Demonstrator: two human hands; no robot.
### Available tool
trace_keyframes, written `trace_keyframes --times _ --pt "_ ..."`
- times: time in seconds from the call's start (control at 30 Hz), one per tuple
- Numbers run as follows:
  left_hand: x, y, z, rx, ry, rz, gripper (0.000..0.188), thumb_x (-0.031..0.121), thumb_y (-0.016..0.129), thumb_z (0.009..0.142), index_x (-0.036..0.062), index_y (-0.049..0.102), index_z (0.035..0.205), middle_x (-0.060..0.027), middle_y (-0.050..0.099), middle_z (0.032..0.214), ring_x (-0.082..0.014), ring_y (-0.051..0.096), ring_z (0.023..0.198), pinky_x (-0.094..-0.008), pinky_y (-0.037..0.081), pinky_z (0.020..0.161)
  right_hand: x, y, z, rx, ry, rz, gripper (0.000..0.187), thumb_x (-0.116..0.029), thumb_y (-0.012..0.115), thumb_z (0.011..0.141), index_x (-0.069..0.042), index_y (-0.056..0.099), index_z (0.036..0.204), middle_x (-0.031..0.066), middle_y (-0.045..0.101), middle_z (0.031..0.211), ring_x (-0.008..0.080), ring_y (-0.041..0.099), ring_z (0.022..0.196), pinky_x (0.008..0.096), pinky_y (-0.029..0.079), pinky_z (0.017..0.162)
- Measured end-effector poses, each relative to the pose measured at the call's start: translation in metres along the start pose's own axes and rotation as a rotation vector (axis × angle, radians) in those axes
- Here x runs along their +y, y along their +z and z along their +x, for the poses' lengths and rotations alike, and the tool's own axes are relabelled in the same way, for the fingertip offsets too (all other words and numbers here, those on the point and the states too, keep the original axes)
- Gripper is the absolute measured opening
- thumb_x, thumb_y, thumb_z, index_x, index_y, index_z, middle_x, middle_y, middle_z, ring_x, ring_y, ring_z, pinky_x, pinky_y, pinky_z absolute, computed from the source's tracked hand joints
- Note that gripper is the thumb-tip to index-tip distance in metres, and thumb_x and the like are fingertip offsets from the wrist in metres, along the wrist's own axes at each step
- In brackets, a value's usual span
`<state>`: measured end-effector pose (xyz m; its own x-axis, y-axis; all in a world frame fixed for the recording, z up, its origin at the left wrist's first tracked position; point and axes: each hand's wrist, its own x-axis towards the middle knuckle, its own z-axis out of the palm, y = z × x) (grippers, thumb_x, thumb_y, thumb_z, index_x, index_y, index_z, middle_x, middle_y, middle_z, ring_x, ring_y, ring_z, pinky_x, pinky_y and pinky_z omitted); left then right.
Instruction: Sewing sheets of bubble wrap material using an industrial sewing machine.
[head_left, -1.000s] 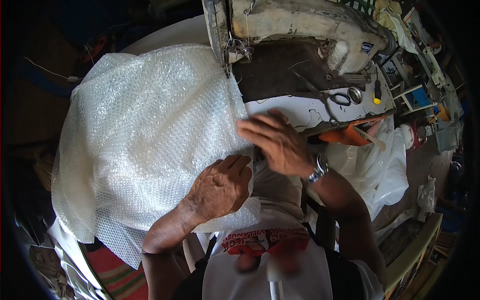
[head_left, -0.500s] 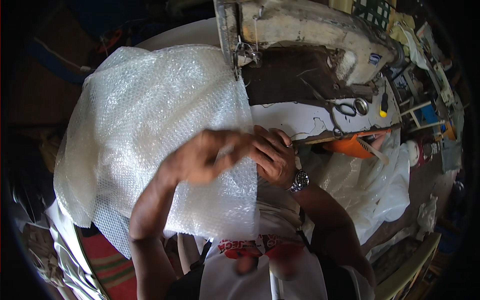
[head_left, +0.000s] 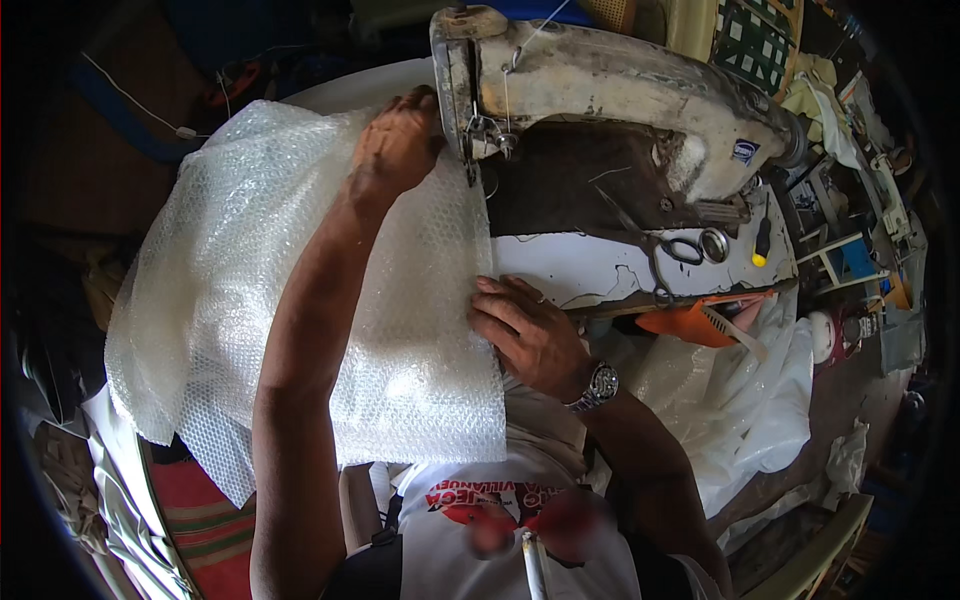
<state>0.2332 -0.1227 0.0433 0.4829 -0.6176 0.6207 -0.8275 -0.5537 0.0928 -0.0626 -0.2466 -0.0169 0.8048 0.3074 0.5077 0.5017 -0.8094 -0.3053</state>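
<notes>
A large sheet of clear bubble wrap [head_left: 240, 230] drapes across the left of the sewing table, its right edge running up to the needle of an old, worn sewing machine [head_left: 620, 80]. My left hand [head_left: 397, 145] has its fingers curled on the wrap's far part, just left of the machine's needle end; its fingertips are partly hidden. Nearer to me, my right hand [head_left: 535, 338], with a metal watch on the wrist, grips the wrap's right edge between bent fingers and thumb.
Scissors [head_left: 660, 245] and a yellow-and-black screwdriver [head_left: 763, 230] lie on the white tabletop [head_left: 570, 262]. An orange object [head_left: 685, 324] sits under its front edge. Clear plastic sheeting [head_left: 740, 400] hangs at the right. A striped red cloth [head_left: 205, 520] is at lower left.
My left hand has moved from beside my right hand up to the wrap's far part by the machine. My right hand has shifted slightly left and down along the edge.
</notes>
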Motion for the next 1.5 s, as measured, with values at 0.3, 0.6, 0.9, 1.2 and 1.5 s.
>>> trace_keyframes --times 0.3,0.6,0.9,1.2,1.5 --pt "-0.02 0.058 0.031 -0.577 0.036 -0.046 0.069 0.061 0.082 0.083 0.0152 0.073 0.134 -0.0121 0.069 0.141 -0.0343 0.065 0.128 -0.0461 0.05 0.111 0.007 -0.005 0.001 -0.047 0.004 -0.027 0.026 -0.01 0.066 0.092 -0.003 0.07 0.117 0.011 0.063 0.126 0.0297 0.056 0.142 0.0482 0.045 0.12" --pt "-0.052 0.083 0.001 -0.573 -0.134 -0.865 0.047 0.019 0.088 0.083 0.0119 0.076 0.129 -0.0101 0.074 0.136 -0.0286 0.066 0.126 -0.0409 0.051 0.111 0.004 -0.009 0.012 -0.116 0.002 0.026 0.031 -0.005 0.066 0.089 -0.002 0.071 0.12 0.0135 0.064 0.132 0.0326 0.056 0.142 0.0502 0.045 0.121" --pt "-0.027 0.036 -0.012 -0.405 -0.035 -0.246 0.033 0.017 0.067 0.09 0.0188 0.078 0.122 -0.0152 0.077 0.117 -0.0362 0.07 0.115 -0.0474 0.05 0.108 -0.004 -0.01 0.034 -0.114 0.014 0.069 0.036 0.007 0.066 0.082 -0.001 0.073 0.116 0.0139 0.067 0.127 0.0345 0.062 0.135 0.0508 0.05 0.118" --pt "-0.035 0.042 -0.012 -0.269 0.078 -0.209 0.017 0.013 0.072 0.088 0.011 0.078 0.104 -0.0155 0.076 0.11 -0.038 0.071 0.106 -0.0488 0.057 0.093 0.0 -0.011 0.042 -0.125 0.052 0.084 0.038 0.009 0.065 0.08 -0.001 0.073 0.115 0.0137 0.068 0.125 0.0342 0.063 0.134 0.05 0.05 0.117" --pt "-0.023 0.02 0.003 -0.416 0.043 -0.129 0.037 0.012 0.066 0.089 0.0139 0.075 0.124 -0.0185 0.077 0.112 -0.0377 0.073 0.108 -0.048 0.056 0.099 0.003 -0.015 0.048 -0.111 0.066 0.072 0.038 0.011 0.065 0.08 -0.002 0.072 0.114 0.0116 0.068 0.125 0.0315 0.064 0.133 0.049 0.049 0.118"
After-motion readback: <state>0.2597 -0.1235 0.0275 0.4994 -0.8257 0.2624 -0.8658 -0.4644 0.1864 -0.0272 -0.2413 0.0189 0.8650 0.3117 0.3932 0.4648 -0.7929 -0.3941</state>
